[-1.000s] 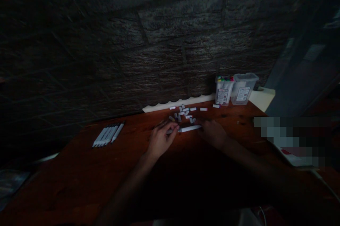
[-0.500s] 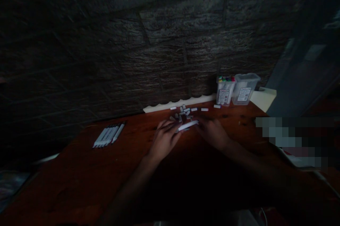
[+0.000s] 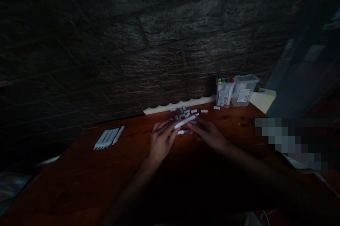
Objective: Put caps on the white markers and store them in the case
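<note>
My left hand (image 3: 160, 139) pinches the lower end of a white marker (image 3: 186, 120) that tilts up to the right above the wooden table (image 3: 79, 180). Just below it a second marker (image 3: 183, 132) lies on the table between my hands. My right hand (image 3: 208, 134) rests beside them, its fingers stretched toward the two markers and holding nothing I can see. Behind my hands lies a scatter of several small white caps (image 3: 186, 112).
A row of several white markers (image 3: 109, 136) lies at the left. Two clear plastic tubs stand at the back right, one with coloured markers (image 3: 224, 92), one nearly bare (image 3: 243, 90). A dark brick wall (image 3: 148, 41) closes the back. A white scalloped strip (image 3: 180, 105) runs along its foot.
The marker has passed from lying level between both hands to tilting upward in my left hand. My right hand has let go of it and sits slightly lower.
</note>
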Tool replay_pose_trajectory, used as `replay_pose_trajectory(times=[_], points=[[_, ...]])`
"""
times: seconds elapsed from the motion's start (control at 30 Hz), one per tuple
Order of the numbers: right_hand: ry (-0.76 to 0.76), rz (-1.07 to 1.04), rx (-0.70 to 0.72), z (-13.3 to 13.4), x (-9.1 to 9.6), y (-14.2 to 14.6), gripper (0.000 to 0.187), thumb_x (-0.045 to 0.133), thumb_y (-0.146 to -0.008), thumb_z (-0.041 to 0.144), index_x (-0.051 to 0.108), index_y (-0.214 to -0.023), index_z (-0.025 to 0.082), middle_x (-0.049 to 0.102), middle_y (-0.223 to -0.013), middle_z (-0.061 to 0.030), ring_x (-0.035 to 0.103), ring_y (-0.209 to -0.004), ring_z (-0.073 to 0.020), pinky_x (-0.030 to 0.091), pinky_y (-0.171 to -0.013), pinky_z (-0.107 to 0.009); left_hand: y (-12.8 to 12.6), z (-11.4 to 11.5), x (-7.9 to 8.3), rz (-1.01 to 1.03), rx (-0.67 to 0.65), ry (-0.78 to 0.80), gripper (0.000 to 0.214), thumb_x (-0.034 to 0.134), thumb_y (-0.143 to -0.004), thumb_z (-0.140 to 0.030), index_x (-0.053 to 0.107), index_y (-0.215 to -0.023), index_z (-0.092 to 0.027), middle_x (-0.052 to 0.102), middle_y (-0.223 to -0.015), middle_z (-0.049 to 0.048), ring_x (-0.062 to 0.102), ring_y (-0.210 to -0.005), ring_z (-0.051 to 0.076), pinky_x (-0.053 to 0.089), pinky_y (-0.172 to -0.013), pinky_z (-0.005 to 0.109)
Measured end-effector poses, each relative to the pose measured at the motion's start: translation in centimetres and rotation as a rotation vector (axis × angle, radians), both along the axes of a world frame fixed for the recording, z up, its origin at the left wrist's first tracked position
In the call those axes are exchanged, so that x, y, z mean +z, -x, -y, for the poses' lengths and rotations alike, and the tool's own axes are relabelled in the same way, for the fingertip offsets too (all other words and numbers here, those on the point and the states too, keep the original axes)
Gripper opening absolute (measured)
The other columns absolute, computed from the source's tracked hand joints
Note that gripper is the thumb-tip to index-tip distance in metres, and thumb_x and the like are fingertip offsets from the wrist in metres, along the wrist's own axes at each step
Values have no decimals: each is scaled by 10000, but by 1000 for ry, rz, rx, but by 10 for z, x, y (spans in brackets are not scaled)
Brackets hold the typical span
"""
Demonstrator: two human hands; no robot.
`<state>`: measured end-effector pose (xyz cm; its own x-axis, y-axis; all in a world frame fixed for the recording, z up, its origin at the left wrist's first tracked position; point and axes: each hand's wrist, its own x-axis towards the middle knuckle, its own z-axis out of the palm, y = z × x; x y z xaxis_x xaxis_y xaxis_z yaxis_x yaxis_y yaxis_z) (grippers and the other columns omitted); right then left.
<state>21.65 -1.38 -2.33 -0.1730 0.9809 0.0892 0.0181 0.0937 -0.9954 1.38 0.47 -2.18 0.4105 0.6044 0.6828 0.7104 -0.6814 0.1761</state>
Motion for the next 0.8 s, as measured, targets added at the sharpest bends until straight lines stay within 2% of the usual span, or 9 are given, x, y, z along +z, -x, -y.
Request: replay_pose_trajectory(times=[0.1,0.2,0.33,0.4,0.47,0.63,0.8], points=[[-22,-71,-34,-2,0,0,399,547,-821,568,626,-869,180,608,-728,7,474,-547,-87,376,-501,-205,-2,1,1,3,-47,-16,264,581,-887,-290,649,-1138,-248,707,-1101,53,626,-1042,213,449,-932,377],[-27,-48,-124,-5,0,-3,407,543,-809,575,614,-781,175,580,-708,1,472,-565,-99,386,-508,-210,-4,-1,0,-19,-58,0,340,572,-889,-307,590,-1226,-260,639,-1249,56,555,-1185,227,407,-1015,412],[21,-63,-270,-11,-2,-9,370,580,-770,539,606,-753,170,537,-627,17,474,-554,-113,370,-507,-225,1,-8,-9,-63,115,17,605,558,-883,-391,361,-1430,-224,369,-1497,129,318,-1386,293,289,-1102,508],[19,-55,-327,-15,-3,-12,342,582,-759,508,583,-701,171,509,-580,29,469,-542,-116,355,-513,-235,5,-12,-17,-87,214,25,715,569,-861,-450,282,-1471,-210,189,-1565,154,179,-1431,343,225,-1112,566],[12,-49,-379,-16,-3,-14,318,573,-750,489,561,-682,179,508,-573,29,467,-535,-121,346,-511,-242,9,-14,-24,-113,263,42,778,565,-847,-498,229,-1491,-216,76,-1585,152,88,-1441,371,159,-1112,614],[34,-62,-432,-15,1,-15,309,560,-734,504,546,-710,196,534,-600,17,469,-532,-134,346,-494,-250,8,-12,-30,-139,292,80,825,502,-862,-549,124,-1514,-214,33,-1587,159,20,-1442,387,76,-1091,672],[23,-121,-383,-14,2,-12,324,589,-739,508,560,-710,186,479,-581,29,437,-527,-123,341,-486,-243,1,-7,-19,-154,272,72,866,514,-857,-543,79,-1519,-191,61,-1583,168,11,-1446,369,84,-1113,641]])
